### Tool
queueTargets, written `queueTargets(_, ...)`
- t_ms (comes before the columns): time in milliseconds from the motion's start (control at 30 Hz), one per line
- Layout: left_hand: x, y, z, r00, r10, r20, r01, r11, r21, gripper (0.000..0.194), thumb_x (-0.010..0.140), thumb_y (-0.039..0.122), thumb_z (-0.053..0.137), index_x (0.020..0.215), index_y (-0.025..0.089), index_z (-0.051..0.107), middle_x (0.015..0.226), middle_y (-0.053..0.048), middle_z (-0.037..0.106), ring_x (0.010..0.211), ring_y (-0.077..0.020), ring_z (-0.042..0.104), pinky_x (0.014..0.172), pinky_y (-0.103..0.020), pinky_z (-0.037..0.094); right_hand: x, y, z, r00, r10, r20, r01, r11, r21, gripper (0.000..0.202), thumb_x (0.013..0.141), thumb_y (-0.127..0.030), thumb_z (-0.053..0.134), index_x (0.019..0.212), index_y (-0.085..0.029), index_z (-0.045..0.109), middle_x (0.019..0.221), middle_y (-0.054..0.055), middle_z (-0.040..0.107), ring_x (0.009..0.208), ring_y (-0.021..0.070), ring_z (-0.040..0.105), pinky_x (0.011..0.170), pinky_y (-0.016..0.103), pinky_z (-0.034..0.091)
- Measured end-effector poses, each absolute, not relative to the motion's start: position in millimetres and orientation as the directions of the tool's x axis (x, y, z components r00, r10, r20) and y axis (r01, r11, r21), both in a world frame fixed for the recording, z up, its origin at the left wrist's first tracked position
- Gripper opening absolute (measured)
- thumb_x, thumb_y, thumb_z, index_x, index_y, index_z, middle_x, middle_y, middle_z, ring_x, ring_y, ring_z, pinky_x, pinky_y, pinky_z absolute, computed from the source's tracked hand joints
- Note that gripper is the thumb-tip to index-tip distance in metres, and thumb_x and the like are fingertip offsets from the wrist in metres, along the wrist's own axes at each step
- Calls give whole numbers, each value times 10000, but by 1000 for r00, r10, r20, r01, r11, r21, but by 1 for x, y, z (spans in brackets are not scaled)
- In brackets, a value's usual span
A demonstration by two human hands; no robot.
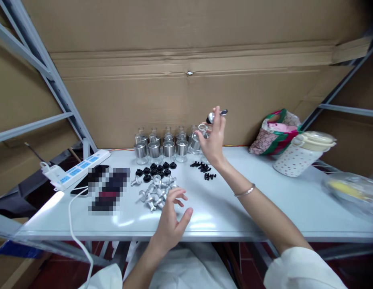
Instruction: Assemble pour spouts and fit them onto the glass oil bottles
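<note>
My right hand (215, 138) is raised over the back of the table, its fingers pinching a silver-and-black bottle top (215, 116). Just beside its thumb stands a glass bottle with a steel sleeve (196, 140); whether they touch I cannot tell. My left hand (173, 220) hovers near the front edge with its fingers apart, holding nothing. Close to it lies a pile of silver funnel-shaped parts (156, 192). Behind that pile are several black round caps (155, 170). Small black pieces (204, 167) lie in loose groups below my right hand.
More steel-sleeved glass bottles (169, 148) stand in rows by the cardboard wall (138, 96). On the left are a power strip (81, 168), a dark phone (96, 174) and a white cable (70, 220). A patterned bag (270, 134), spotted jug (294, 156) and plastic-covered bowl (349, 190) occupy the right.
</note>
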State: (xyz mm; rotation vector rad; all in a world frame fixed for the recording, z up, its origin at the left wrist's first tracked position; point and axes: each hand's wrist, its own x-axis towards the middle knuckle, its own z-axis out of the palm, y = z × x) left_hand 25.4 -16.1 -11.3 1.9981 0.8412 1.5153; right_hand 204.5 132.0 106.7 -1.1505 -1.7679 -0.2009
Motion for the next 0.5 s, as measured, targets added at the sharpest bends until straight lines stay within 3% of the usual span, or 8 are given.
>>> queueTargets(133, 27, -15, -11, 78, 626, 776, 244, -766, 594, 563, 860, 220, 594, 1332, 272, 292, 1286, -139, 432, 1203, -234, 491, 901, -403, 512, 194, 74, 122, 137, 512, 848, 563, 665, -492, 944, 876, -192, 533, 1472, -435, -158, 1532, 106, 184, 1123, 247, 585, 837, 381, 582)
queueTargets(233, 29, -16, -9, 130, 490, 862, 379, -828, 413, 740, 811, 258, 680, 1396, 339, 233, 1442, -145, 306, 1359, -295, 362, 1033, -526, 415, 186, 39, 120, 139, 550, 823, 359, 747, -560, 949, 844, -221, 610, 1469, -468, -60, 1499, 96, 243, 986, 210, 646, 766, 353, 609)
queueTargets(300, 30, -17, -8, 172, 434, 884, 439, -837, 326, 794, 805, 232, 688, 1419, 384, 208, 1509, -128, 232, 1405, -307, 305, 1053, -545, 394, 180, 21, 112, 84, 635, 768, 294, 721, -628, 918, 853, -266, 611, 1465, -487, -36, 1499, 86, 259, 966, 211, 656, 725, 353, 622)
queueTargets(367, 31, -18, -8, 178, 447, 877, 460, -825, 327, 833, 810, 209, 675, 1440, 407, 167, 1549, -120, 177, 1416, -306, 297, 1030, -524, 430, 176, 8, 103, 27, 711, 702, 241, 677, -695, 899, 861, -301, 605, 1467, -488, -32, 1507, 87, 259, 958, 210, 661, 688, 344, 631)
queueTargets(500, 32, -19, -12, 248, 583, 774, 418, -785, 457, 1029, 773, 242, 694, 1484, 376, -37, 1575, -161, 100, 1437, -328, 256, 1005, -501, 462, 170, -8, 85, -40, 741, 670, 207, 662, -720, 988, 832, -312, 647, 1476, -459, -88, 1536, 105, 223, 949, 187, 667, 673, 313, 640)
